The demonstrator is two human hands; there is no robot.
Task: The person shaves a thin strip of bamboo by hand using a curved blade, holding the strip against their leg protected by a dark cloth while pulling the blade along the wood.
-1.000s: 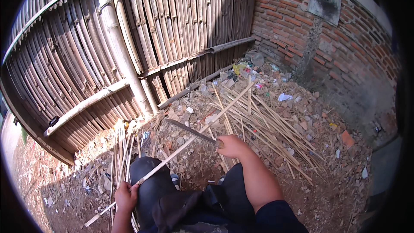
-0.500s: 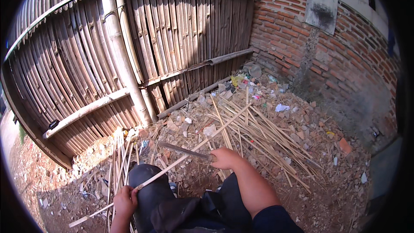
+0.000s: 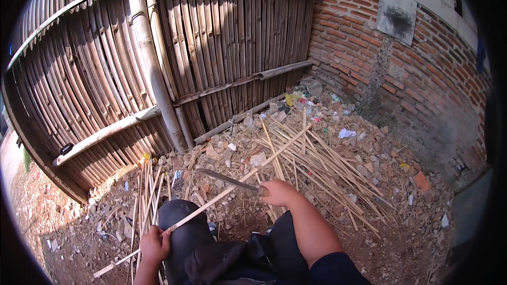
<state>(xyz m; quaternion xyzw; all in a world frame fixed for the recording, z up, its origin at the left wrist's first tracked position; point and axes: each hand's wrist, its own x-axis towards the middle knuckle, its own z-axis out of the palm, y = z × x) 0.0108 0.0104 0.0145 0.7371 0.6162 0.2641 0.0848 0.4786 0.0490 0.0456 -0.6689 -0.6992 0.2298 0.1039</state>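
A long, pale bamboo strip [image 3: 206, 206] slants from the lower left, over my left thigh, up towards the scattered strips ahead. My left hand [image 3: 153, 244] is closed around its lower part, beside my left knee, and the end sticks out behind the hand. In my right hand [image 3: 278, 193] is the handle of a machete [image 3: 226, 179]. Its long dark blade points left and crosses the strip beyond my knees; whether the edge touches the strip I cannot tell.
Many cut bamboo strips [image 3: 338, 171] lie in a heap ahead to the right. More strips [image 3: 143, 192] lie beside my left leg. Rubble and litter cover the ground. A bamboo fence [image 3: 222, 37] stands ahead and left, a brick wall [image 3: 348, 37] to the right.
The strip's lower end has shifted slightly right and its far end a little up and right. The machete's tip has risen slightly, tilting the blade more. Both hands keep their holds.
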